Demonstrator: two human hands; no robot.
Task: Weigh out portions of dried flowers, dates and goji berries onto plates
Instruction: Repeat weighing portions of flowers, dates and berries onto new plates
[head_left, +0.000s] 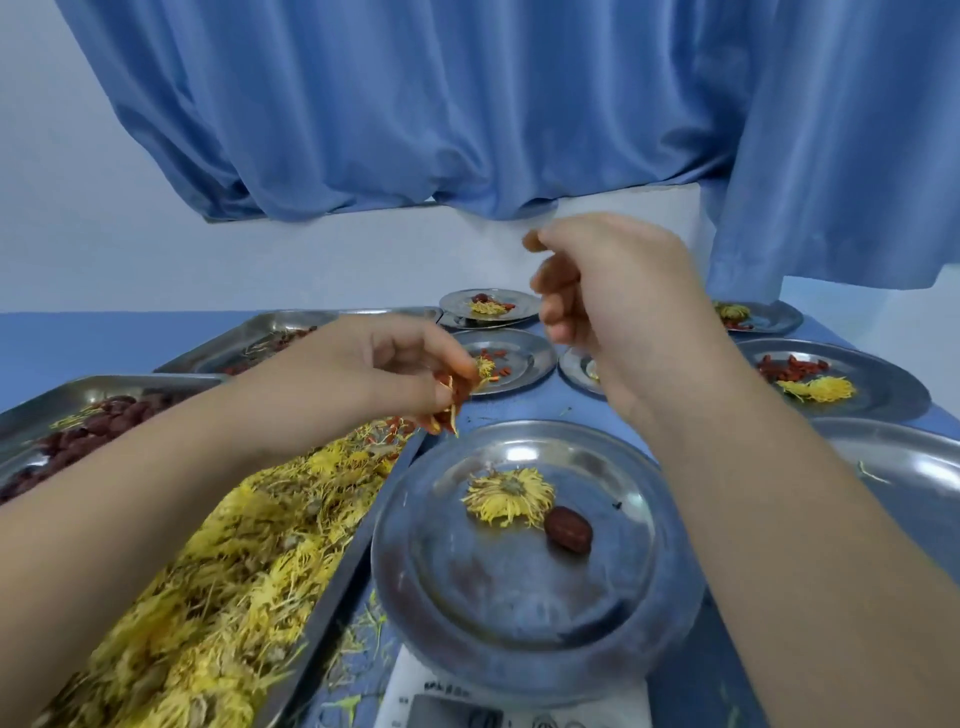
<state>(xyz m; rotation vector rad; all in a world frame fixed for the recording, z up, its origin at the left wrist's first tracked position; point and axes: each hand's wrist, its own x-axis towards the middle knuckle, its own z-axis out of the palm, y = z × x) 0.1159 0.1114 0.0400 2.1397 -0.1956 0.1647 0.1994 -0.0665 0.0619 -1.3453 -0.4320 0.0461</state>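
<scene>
Blue table (597, 415) under blue curtain (415, 104), pale wall behind.

Plate (519, 597) at 6 o'clock, seated on white scale (415, 696); scale display blurred, unreadable. On plate: one yellow flower (506, 496) at centre, one brown date (568, 528) touching it at 4 o'clock.

Flower tray (208, 597) at 8 o'clock, heaped with yellow flowers, just beside plate. Date tray (78, 431) at 9 o'clock. Third tray (270, 338) at 10 o'clock, contents partly hidden by arm.

Left hand (384, 369) raised above far end of flower tray, fingers bunched narrow on a pinch of red goji berries (452, 405) mixed with yellow strands. Berries clear of plate rim, at its 11 o'clock.

Right hand (608, 291) raised at 12 o'clock, fingers curled loosely inward; contents, if any, cannot tell.

Filled plates beyond: far plate (488, 306) at 12 o'clock with flower, berries and date; mid plate (519, 358) with berries and flower; plate (576, 369) mostly hidden behind right wrist. At 2 o'clock: plate (883, 389) with berries and flower; corner plate (769, 317) with flower and berries. Plate (909, 467) at 3 o'clock, one stray strand.

Loose yellow strands on table between flower tray and scale.
</scene>
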